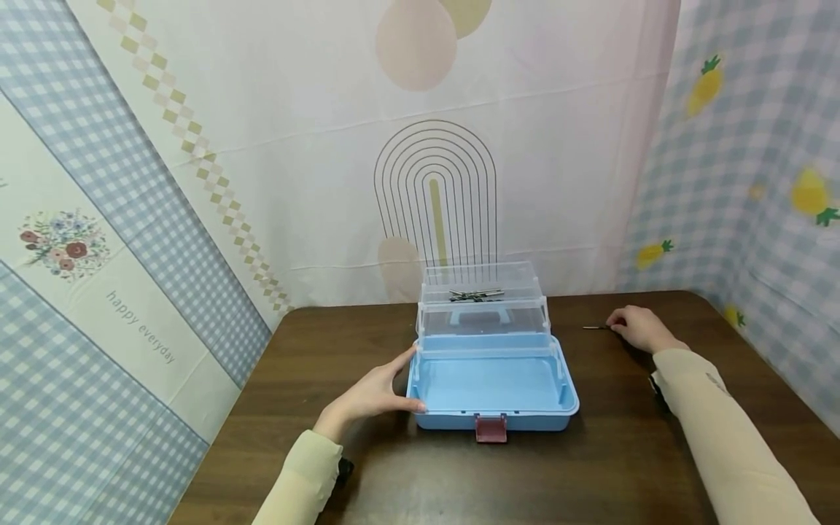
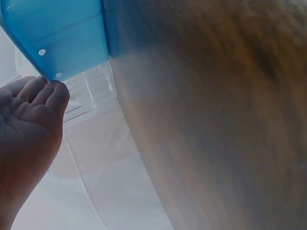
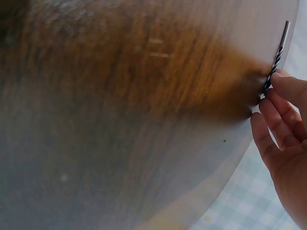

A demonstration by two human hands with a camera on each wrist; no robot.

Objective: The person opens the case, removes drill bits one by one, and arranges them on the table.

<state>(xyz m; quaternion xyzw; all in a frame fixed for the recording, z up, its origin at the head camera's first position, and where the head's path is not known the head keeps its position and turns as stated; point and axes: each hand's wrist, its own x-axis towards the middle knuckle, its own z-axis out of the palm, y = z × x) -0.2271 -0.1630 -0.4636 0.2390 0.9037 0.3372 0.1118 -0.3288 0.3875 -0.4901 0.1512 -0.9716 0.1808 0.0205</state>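
Observation:
A light blue toolbox stands with its lid raised, its clear tiered trays unfolded toward the back. My left hand grips its left side, thumb over the front rim and fingers farther back along the edge. The left wrist view has those fingers against the corner of the blue wall. At the right of the table, my right hand pinches a thin drill bit by its fluted part between thumb and fingers, the smooth shank sticking out. Several more drill bits lie in an upper tray.
The brown wooden table carries the toolbox near its middle. A pink latch hangs at the box front. Patterned cloth hangs right behind the table's back edge, with checked cloth along the right side.

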